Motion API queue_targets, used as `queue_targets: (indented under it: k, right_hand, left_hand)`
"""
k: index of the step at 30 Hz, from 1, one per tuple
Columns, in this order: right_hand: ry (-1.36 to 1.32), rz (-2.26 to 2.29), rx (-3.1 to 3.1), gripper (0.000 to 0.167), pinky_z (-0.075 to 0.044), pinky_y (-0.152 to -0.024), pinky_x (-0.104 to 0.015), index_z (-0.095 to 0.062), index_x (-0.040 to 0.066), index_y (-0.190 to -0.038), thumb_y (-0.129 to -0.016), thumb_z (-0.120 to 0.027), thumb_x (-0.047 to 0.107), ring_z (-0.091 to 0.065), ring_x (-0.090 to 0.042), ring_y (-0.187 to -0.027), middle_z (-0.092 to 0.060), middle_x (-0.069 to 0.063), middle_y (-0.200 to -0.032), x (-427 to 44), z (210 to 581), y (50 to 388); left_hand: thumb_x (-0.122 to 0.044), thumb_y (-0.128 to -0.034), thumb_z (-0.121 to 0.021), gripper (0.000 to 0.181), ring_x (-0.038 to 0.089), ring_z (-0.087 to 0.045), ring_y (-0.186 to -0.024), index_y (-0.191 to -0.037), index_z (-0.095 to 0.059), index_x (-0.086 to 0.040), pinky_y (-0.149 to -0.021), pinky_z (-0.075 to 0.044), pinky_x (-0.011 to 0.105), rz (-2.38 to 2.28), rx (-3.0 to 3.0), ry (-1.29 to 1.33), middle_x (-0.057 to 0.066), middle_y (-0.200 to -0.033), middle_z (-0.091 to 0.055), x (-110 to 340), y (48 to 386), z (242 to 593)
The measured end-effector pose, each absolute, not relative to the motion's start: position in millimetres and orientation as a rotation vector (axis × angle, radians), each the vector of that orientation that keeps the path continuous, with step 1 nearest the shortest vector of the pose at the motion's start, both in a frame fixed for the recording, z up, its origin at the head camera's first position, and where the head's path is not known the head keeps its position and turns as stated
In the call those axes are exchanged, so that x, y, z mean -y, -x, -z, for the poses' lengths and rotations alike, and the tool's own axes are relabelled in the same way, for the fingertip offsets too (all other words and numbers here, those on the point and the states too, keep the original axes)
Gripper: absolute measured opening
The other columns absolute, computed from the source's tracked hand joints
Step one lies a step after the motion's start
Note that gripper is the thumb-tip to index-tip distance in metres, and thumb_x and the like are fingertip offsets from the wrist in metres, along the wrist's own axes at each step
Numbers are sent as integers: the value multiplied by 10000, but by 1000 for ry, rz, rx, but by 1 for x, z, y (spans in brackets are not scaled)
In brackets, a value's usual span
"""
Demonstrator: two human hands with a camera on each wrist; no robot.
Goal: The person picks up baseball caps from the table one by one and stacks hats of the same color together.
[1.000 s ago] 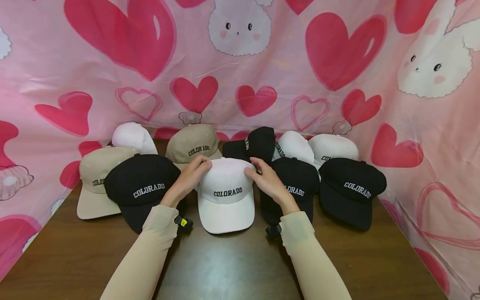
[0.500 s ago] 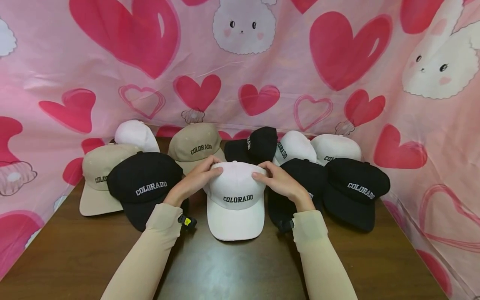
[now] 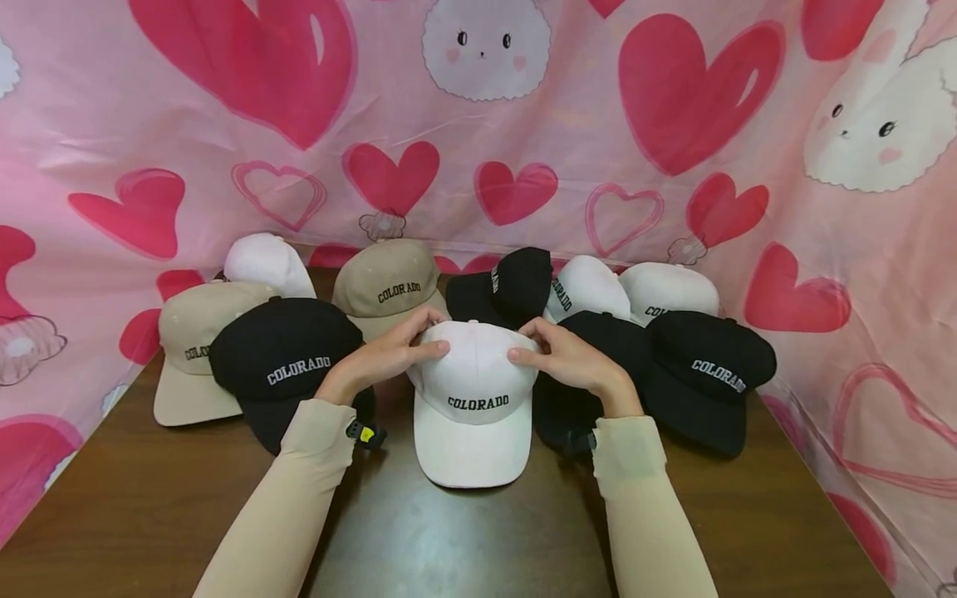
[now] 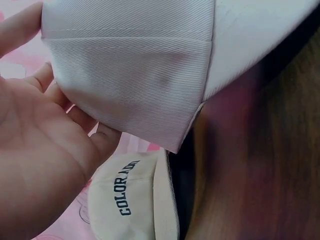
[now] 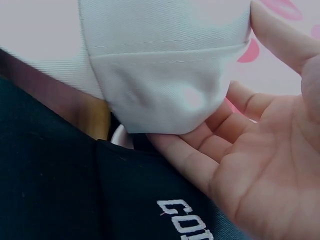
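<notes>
"What do the two hands have hold of?"

"The front white cap (image 3: 478, 378). It is at the middle of the group, brim toward the person, dark COLORADO lettering across the front of its crown."

"How is the left hand (image 3: 387, 355) set?"

"Partly closed. The thumb presses the outside of the crown while the other fingers bend behind its edge, pinching that side."

"And the right hand (image 3: 574, 359)?"

"Much the same, mirrored: thumb on the crown's near face, fingers bent round behind, gripping the opposite side."

"Is the cap down on the desk (image 3: 449, 548)?"

"It is over the wooden top, but I can't tell whether the brim touches."

"What stands close by?"

"Just beside the left hand, a black cap (image 3: 287, 345) with white lettering, overlapping a beige cap (image 3: 196, 332). The right hand is in front of another black cap (image 3: 624, 342), partly hiding it, and a third black cap (image 3: 706, 361) is farther right."

"Behind those?"

"From left to right: a rear white cap (image 3: 263, 264), a second beige cap (image 3: 385, 278), a black cap turned sideways (image 3: 519, 286), then two more white caps (image 3: 669, 289). Past them hangs a pink cloth (image 3: 441, 129) printed with hearts and rabbits."
</notes>
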State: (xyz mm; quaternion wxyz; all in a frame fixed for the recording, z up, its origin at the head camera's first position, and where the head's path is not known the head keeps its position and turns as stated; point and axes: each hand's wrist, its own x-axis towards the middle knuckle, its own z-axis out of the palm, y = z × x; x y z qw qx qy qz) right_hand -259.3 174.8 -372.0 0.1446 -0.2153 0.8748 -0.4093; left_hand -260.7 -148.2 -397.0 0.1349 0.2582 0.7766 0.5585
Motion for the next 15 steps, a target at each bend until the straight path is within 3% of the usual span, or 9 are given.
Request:
queue_targets:
  k: [8, 15]
  right_hand:
    - [665, 1162, -2498, 404, -509, -890, -386, -581, 75, -1377, -1050, -684, 289, -568, -248, -996, -601, -103, -1067, -166, 373, 258]
    - [672, 1183, -2495, 427, -507, -884, -391, -581, 89, -1430, -1055, -677, 270, -569, -247, -984, -601, -101, -1044, -158, 378, 260]
  left_hand:
    - [-205, -1068, -639, 333, 278, -522, -1159, -1353, -529, -70, -973, -483, 431, -1562, -2323, -758, 129, -1252, -563, 150, 263, 397]
    - [-231, -1072, -637, 344, 296, -524, -1188, -1370, -553, -81, -1007, -474, 470, -1507, -2380, -692, 134, -1274, -576, 152, 262, 397]
